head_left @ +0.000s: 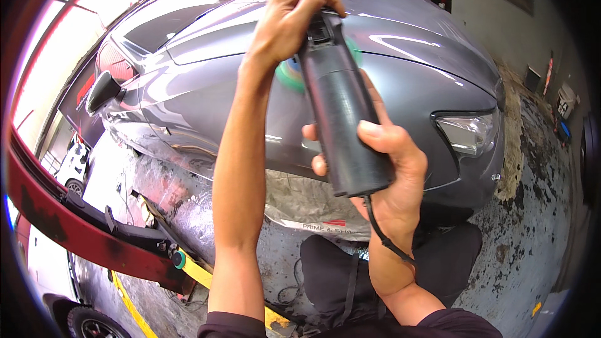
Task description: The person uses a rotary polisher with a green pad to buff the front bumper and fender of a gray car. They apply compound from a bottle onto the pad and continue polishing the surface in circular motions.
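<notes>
A black corded polisher (344, 112) is held between my two hands, its green and blue pad (290, 76) against the front fender of a grey car (238, 106). My left hand (294, 22) closes over the head of the polisher at its far end. Around the rear of the body wraps my right hand (397, 156), thumb on top and fingertips showing on the left side. The power cord (382, 235) leaves the near end and hangs along my right wrist. Most of the pad is hidden beneath the tool.
A headlight (466, 133) is right of the polisher; a side mirror (104, 92) juts out at left. Plastic sheeting (294, 203) hangs around the wheel area. A red lift post (94, 244) and yellow lift arm (194, 270) stand lower left. A white bucket (566, 101) sits far right.
</notes>
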Demonstrator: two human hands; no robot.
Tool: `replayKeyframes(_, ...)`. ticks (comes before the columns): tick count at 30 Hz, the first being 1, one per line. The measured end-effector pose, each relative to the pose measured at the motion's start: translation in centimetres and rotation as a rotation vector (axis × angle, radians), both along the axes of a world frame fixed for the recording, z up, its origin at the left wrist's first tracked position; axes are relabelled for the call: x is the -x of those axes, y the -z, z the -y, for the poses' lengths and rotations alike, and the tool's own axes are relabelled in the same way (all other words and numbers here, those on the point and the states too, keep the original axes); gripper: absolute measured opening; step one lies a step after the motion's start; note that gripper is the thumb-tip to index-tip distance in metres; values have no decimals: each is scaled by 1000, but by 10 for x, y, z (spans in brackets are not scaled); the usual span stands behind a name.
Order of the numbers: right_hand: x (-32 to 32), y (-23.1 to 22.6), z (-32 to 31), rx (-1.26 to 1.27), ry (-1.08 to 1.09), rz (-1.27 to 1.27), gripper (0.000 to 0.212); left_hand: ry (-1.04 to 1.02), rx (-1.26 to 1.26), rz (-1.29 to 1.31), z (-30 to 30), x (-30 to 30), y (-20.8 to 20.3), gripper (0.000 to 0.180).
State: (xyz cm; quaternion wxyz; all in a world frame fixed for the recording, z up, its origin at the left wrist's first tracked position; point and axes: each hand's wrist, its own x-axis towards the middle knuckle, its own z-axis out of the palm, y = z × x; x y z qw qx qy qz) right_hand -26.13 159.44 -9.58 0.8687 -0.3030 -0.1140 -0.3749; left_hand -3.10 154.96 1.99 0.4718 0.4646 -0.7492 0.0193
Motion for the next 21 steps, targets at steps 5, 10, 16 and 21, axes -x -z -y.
replayKeyframes(5, -11, 2, 4, -8, -55, 41, 86, 27, 146, -18, 6, -10, 5, 40)
replayKeyframes(10, -44, -8, -3, -42, -95, -43, 97, 21, 115, 17, -22, -52, -6, 41)
replayKeyframes(16, -95, -15, 2, 81, -201, -42, 93, -144, 113, -52, -61, -107, -13, 44)
replayKeyframes(21, -111, -11, -3, 71, -252, -35, 95, -225, 143, -55, -83, -121, -9, 45)
